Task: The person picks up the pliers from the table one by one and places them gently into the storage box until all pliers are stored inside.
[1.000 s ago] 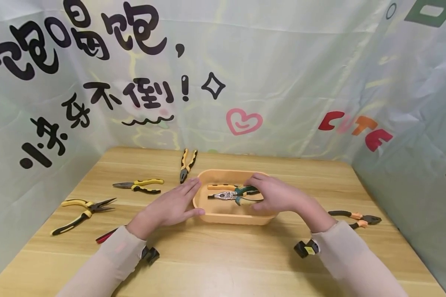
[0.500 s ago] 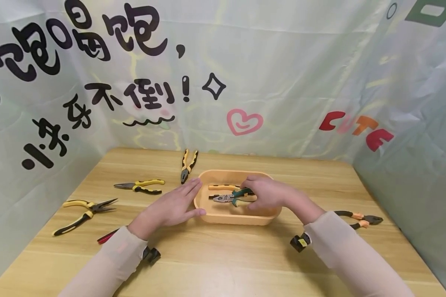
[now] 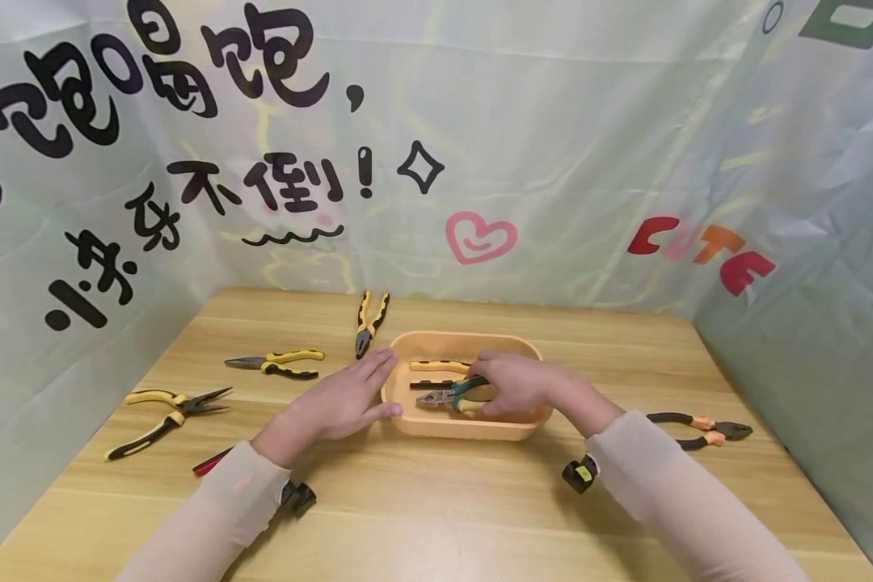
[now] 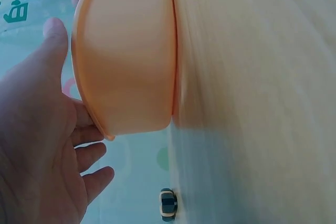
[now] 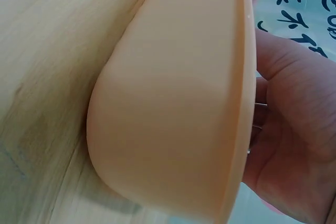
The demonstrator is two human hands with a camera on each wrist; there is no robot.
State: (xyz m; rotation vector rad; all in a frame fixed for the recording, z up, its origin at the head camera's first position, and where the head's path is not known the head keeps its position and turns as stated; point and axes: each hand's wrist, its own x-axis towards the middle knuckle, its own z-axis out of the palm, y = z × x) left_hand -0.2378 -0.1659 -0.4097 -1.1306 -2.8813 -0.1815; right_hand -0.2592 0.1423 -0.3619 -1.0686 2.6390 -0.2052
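Observation:
An orange plastic box (image 3: 466, 429) sits mid-table. My left hand (image 3: 345, 398) rests against its left end with fingers extended; the left wrist view shows the fingers spread by the rim. My right hand (image 3: 516, 386) reaches into the box and holds combination pliers (image 3: 460, 393) by their green and cream handles, metal nose to the left. Another pair's handles, one yellow (image 3: 436, 366) and one black (image 3: 429, 385), lie behind these pliers, their head hidden by the right hand. In the right wrist view the box wall (image 5: 173, 98) hides the fingertips.
Yellow-black pliers lie left of the box: one pair (image 3: 369, 327) at the back, long-nose pliers (image 3: 276, 364), and another long-nose pair (image 3: 170, 416). A red handle (image 3: 211, 462) shows beside the left sleeve. Orange-black pliers (image 3: 706, 428) lie at the right. Printed cloth surrounds the table.
My right hand has moved left inside the box, bringing the green-handled pliers slightly left and toward the near wall. My left hand has stayed at the box's left end.

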